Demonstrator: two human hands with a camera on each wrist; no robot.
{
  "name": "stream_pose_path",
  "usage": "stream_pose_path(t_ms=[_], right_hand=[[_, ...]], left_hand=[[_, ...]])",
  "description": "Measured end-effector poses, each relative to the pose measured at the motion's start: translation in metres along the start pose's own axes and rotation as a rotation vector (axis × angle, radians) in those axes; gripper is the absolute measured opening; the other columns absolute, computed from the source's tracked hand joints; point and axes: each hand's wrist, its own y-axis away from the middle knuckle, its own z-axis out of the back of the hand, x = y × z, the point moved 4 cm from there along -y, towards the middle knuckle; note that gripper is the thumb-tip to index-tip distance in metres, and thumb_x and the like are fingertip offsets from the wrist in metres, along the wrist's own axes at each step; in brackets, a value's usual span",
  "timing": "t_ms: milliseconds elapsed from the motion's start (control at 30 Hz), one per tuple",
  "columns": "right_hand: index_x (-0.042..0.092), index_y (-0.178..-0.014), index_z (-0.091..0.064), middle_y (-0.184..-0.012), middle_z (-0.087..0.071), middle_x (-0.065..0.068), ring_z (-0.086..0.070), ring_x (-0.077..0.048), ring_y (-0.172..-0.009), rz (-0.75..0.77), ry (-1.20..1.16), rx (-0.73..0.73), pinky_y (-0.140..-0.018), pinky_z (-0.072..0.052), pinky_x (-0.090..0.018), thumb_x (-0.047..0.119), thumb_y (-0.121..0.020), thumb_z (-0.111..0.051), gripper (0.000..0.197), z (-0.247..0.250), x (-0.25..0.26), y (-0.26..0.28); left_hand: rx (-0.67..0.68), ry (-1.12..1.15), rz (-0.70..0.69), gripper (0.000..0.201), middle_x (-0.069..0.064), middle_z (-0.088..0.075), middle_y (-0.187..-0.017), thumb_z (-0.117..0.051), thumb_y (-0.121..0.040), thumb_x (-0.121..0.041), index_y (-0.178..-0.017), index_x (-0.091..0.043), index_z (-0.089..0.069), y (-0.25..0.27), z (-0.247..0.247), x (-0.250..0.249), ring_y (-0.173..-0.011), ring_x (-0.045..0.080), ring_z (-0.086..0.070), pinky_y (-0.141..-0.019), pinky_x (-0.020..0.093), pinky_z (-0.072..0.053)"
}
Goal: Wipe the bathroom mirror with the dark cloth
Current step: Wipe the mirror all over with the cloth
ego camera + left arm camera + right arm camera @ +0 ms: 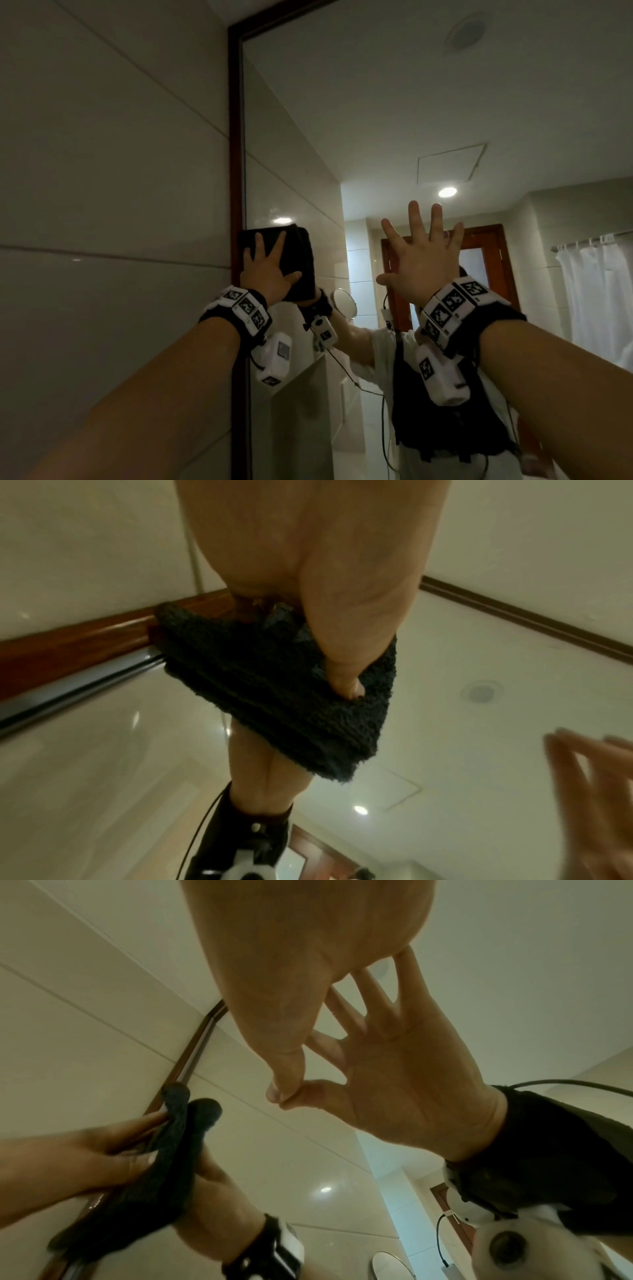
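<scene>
The bathroom mirror (376, 102) has a dark wooden frame (235, 171) along its left edge. A folded dark cloth (301, 260) lies flat on the glass right beside that frame. My left hand (267, 270) presses it there with straight, spread fingers. In the left wrist view the thumb of the left hand (308, 561) bears down on the fuzzy cloth (260, 685). My right hand (424, 260) rests bare on the glass to the right of the cloth, fingers splayed. The right wrist view shows the right hand (301, 961) touching its own reflection at the thumb tip.
A pale tiled wall (102, 171) meets the mirror frame on the left. The glass reflects my torso, a small round mirror (345, 303), a wooden door (493, 260) and a white shower curtain (596, 294). Bare glass stretches above and to the right of both hands.
</scene>
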Motion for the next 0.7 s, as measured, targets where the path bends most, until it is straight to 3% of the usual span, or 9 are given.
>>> stream_pose_path(t_ms=[300, 433, 700], right_hand=[[0.042, -0.152, 0.016, -0.158, 0.033, -0.009, 0.029, -0.043, -0.143, 0.013, 0.002, 0.009, -0.111, 0.009, -0.067, 0.082, -0.080, -0.042, 0.101, 0.002, -0.001, 0.002], [0.042, -0.151, 0.016, -0.157, 0.034, -0.009, 0.030, -0.043, -0.142, 0.010, 0.003, 0.005, -0.111, 0.011, -0.067, 0.082, -0.079, -0.042, 0.101, 0.000, -0.001, 0.000], [0.044, -0.151, 0.016, -0.158, 0.033, -0.008, 0.030, -0.042, -0.143, 0.019, -0.002, -0.038, -0.110, 0.012, -0.067, 0.085, -0.077, -0.040, 0.101, -0.005, -0.005, -0.002]], left_hand=[[0.055, 0.043, -0.040, 0.094, 0.000, 0.020, -0.162, -0.064, -0.088, -0.047, -0.151, -0.047, 0.006, 0.018, -0.016, 0.008, -0.147, 0.040, 0.008, -0.117, 0.055, -0.020], [0.022, -0.010, -0.047, 0.093, 0.000, 0.018, -0.162, -0.063, -0.087, -0.052, -0.151, -0.049, 0.004, -0.001, -0.002, 0.008, -0.147, 0.041, 0.003, -0.113, 0.057, -0.026], [-0.050, -0.050, -0.071, 0.091, -0.001, 0.012, -0.163, -0.064, -0.085, -0.055, -0.150, -0.051, 0.000, -0.058, 0.038, -0.006, -0.146, 0.041, -0.004, -0.113, 0.060, -0.025]])
